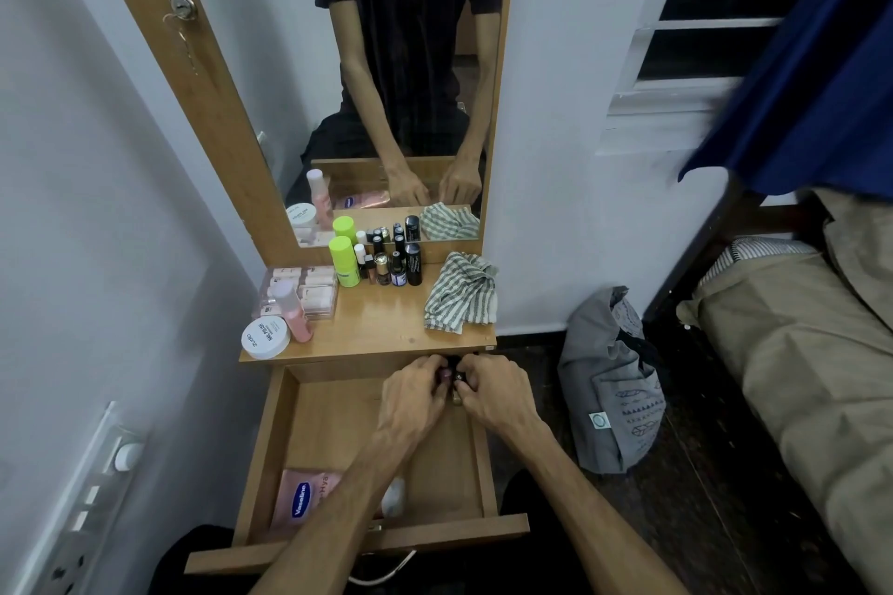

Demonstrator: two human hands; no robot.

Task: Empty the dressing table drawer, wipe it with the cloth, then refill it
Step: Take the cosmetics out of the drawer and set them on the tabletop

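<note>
The drawer (290, 444) stands pulled out under the table (381, 329); both hands meet at its far right corner — the left hand (415, 394) and right hand (495, 389) each have fingers curled round small dark bottles (454, 377), grasping them together. A pink Vaseline pouch (302, 498) lies at the drawer's near left, partly under the left forearm. On the table the striped cloth (461, 295) sits crumpled at the right edge; a green bottle (345, 261) and a row of small vials (394, 263) stand by the mirror (410, 63); a white jar (265, 337), a pink bottle (292, 309) and a clear box (314, 290) are at the left. A grey bag (613, 382) rests on the floor.
</note>
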